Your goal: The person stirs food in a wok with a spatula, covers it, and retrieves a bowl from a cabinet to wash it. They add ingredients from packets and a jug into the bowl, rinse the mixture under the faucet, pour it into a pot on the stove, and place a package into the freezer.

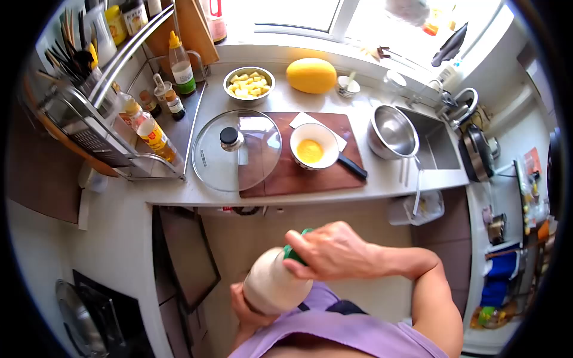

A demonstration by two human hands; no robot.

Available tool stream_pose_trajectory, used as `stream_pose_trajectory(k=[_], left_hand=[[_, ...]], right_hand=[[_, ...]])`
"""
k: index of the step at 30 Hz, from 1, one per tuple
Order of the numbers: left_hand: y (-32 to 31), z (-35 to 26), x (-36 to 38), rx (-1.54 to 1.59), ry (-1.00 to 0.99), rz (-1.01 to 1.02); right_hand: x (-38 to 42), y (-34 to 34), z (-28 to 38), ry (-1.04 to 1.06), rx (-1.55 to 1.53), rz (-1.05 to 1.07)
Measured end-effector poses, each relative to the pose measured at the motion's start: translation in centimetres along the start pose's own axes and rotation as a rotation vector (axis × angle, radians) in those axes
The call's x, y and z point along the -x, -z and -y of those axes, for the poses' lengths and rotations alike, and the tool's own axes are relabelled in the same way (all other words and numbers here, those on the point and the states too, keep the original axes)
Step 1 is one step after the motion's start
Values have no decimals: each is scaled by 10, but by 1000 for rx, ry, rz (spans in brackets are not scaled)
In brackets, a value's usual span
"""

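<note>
I hold a white plastic bottle (274, 285) close to my chest, tilted. My left hand (246, 311) cups its bottom from below. My right hand (327, 253) is wrapped over its green cap (293, 254) at the top. On the counter ahead, a white bowl (313, 145) with yellow liquid sits on a dark wooden cutting board (310, 173). A glass lid (236, 150) with a black knob lies partly over the board's left side. A knife with a black handle (352, 165) rests beside the bowl.
A metal bowl of yellow fruit chunks (249, 83) and a whole yellow melon (311, 75) sit at the back. An empty steel bowl (391, 132) stands by the sink (439, 146). Sauce bottles and a dish rack (101, 119) fill the left. A pan (80, 319) sits lower left.
</note>
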State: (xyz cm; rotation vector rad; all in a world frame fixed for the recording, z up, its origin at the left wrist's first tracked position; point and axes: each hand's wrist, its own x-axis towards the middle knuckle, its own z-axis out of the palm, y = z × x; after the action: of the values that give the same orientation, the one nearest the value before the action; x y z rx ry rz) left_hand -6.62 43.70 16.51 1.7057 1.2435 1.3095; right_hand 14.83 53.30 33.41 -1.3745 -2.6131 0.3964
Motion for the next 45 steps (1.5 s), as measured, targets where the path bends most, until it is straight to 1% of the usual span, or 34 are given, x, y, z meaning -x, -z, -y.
stream_pose_trajectory(k=[1, 2, 4, 5, 7, 8, 9, 10, 11, 12, 14, 15, 16, 17, 18, 19, 20, 21, 22, 23, 24, 26, 27, 29, 30, 31, 32, 33, 35, 36, 38, 39, 42, 45], left_hand=[[3, -21, -11, 29, -43, 2], [8, -44, -23, 31, -30, 17], [13, -79, -48, 61, -142, 60], [13, -92, -60, 62, -136, 64], [12, -106, -82, 194, -268, 182], [12, -117, -96, 256, -277, 248], [10, -125, -105, 255, -275, 253], [7, -130, -115, 296, -304, 319], [4, -132, -126, 338, -337, 381], [1, -136, -137, 333, -339, 385], [-7, -142, -153, 433, -295, 528], [-13, -142, -155, 425, -293, 528], [-20, -141, -157, 487, -235, 532], [-29, -141, -165, 547, -184, 532], [-28, -143, -173, 481, -221, 612], [-34, -120, -160, 475, -206, 611], [-43, -80, -125, 549, 112, 522], [-46, -73, -122, 579, 223, 567], [-50, -81, -128, 606, 336, 606], [-52, -86, -141, 609, 206, 658], [-56, -105, -163, 619, 77, 702], [-67, -118, -181, 573, -140, 544], [-68, -123, -187, 542, -119, 525], [-69, -131, -199, 462, 70, 518], [-69, -138, -209, 417, 152, 525], [-72, -144, -222, 370, 219, 533], [-74, -136, -223, 366, 237, 530], [-74, -124, -219, 342, 220, 441], [-78, -106, -214, 314, 220, 357], [-80, -98, -213, 267, 234, 327], [-80, -86, -218, 173, 235, 327], [-80, -81, -220, 126, 236, 327], [-80, -57, -214, 43, 337, 368], [-84, -48, -209, -28, 426, 351]], right_hand=[[10, 24, 5, 49, 20, -102], [18, 51, 13, 69, 51, -137], [31, 102, 28, 106, 141, -189], [36, 124, 33, 168, 167, -220], [46, 159, 35, 325, 210, -224], [47, 178, 33, 321, 209, -226], [48, 196, 31, 411, 242, -152], [51, 210, 27, 501, 277, -82], [54, 219, 24, 501, 281, -86], [57, 227, 18, 547, 337, -78], [64, 242, 2, 617, 399, -48], [66, 247, -8, 621, 395, -53], [66, 253, -21, 730, 445, -194], [69, 259, -34, 747, 411, -288], [74, 264, -51, 724, 275, -382], [78, 266, -70, 633, 63, -443], [82, 263, -90, 497, -169, -484], [83, 253, -107, 347, -307, -461], [85, 243, -125, 197, -451, -451], [84, 231, -140, 118, -445, -399], [77, 206, -147, 106, -677, -454], [61, 181, -160, 149, -583, -398], [55, 173, -164, 186, -523, -363], [46, 157, -175, 217, -364, -364], [39, 150, -181, 314, -212, -484], [33, 141, -181, 348, -176, -611], [30, 139, -177, 356, -152, -641], [28, 138, -169, 361, -131, -666], [24, 127, -163, 312, -95, -544], [21, 121, -160, 269, -108, -517], [13, 103, -160, 181, -156, -467], [6, 92, -162, 174, -170, -458], [-7, 67, -169, 73, -189, -400], [-17, 48, -177, 10, -247, -317]])
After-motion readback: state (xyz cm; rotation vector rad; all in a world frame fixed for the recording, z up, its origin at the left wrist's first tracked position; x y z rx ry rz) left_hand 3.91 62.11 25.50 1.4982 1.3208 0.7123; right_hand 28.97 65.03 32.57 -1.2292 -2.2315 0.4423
